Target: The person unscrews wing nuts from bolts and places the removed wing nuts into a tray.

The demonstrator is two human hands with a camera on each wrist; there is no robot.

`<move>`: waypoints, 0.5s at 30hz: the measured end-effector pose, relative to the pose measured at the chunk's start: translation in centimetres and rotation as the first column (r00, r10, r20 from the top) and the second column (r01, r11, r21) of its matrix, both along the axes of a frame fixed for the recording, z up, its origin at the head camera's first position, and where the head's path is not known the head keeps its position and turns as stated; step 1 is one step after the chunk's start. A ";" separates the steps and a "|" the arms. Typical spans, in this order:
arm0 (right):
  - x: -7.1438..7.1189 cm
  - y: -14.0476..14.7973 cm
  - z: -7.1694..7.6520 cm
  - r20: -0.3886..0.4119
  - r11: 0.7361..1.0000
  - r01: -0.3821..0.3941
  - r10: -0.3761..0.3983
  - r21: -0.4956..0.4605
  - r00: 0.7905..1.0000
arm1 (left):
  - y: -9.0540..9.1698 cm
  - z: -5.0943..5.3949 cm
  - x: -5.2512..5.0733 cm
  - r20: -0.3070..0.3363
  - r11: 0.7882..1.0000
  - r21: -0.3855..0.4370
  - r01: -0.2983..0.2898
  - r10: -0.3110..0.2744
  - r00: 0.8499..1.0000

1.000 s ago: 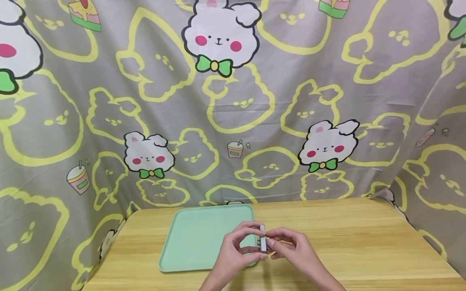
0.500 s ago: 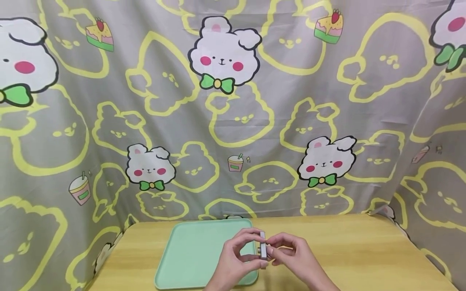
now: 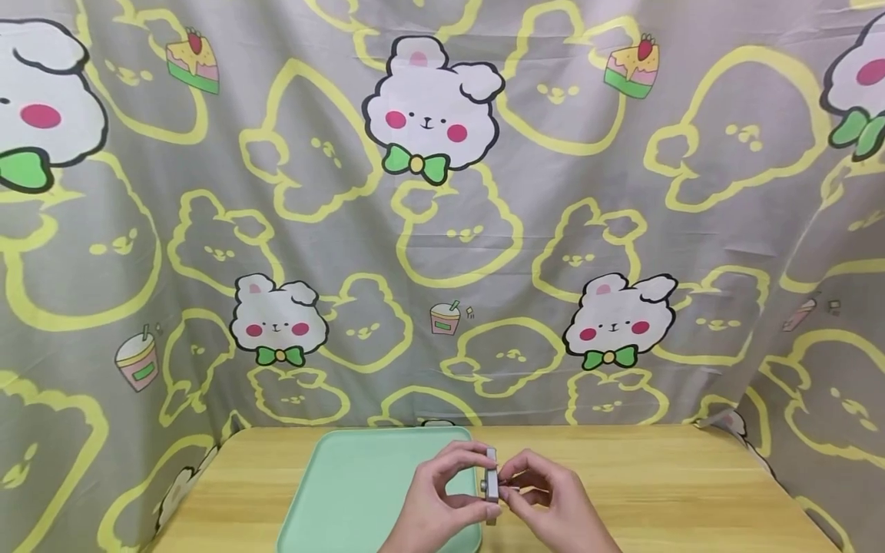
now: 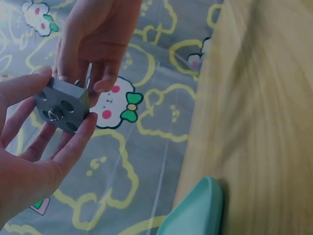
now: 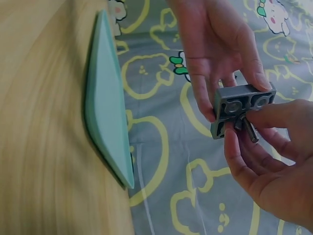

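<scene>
A grey square block [image 4: 62, 104] with round recesses and a metal stud at its centre is pinched at its edges by the left hand [image 3: 437, 495], thumb on one side and fingers on the other. It stands upright above the table, near the tray's right edge. On the block's other face, in the right wrist view, the right hand [image 5: 279, 161] has its thumb and fingers at the middle, pinching a small metal part beside a threaded screw [image 5: 251, 130] that sticks out. The fingertips partly cover that small part.
A mint green tray [image 3: 359, 484] lies on the wooden table [image 3: 622, 476], left of and partly behind the left hand. Behind the table and at both sides hangs a grey curtain [image 3: 512, 200] with bear and rabbit prints.
The head view has tilted, so table and hands sit lower. The right hand's fingers have shifted at the block's face, and a thin metal piece shows there. The left hand keeps its hold.
</scene>
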State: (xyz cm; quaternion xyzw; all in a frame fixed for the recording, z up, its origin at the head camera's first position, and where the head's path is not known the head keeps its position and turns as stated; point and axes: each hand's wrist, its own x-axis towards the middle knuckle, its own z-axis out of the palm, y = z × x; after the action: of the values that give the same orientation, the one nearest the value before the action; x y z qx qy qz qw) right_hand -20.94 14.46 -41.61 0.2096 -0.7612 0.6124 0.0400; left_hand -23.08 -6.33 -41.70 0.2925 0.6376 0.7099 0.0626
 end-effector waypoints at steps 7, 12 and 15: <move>-0.1 -0.6 -1.3 -0.391 0.993 0.036 0.010 0.109 0.920 | -0.3 -0.4 0.2 0.010 1.000 0.004 -0.028 0.028 1.000; -0.5 -0.5 -2.0 -0.662 0.979 0.092 0.052 0.181 0.748 | -0.4 -0.5 0.3 0.021 1.000 0.003 -0.026 0.026 0.999; -0.6 -0.4 -2.2 -0.717 0.975 0.089 0.086 0.203 0.692 | -0.4 -0.7 0.5 0.033 1.000 0.006 -0.019 0.019 0.999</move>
State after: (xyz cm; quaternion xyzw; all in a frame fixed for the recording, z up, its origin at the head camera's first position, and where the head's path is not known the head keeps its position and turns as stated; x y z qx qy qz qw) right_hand -21.54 14.04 -43.86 0.4355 -0.7477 0.3919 0.3127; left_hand -22.62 -6.75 -42.39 0.2751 0.6370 0.7171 0.0654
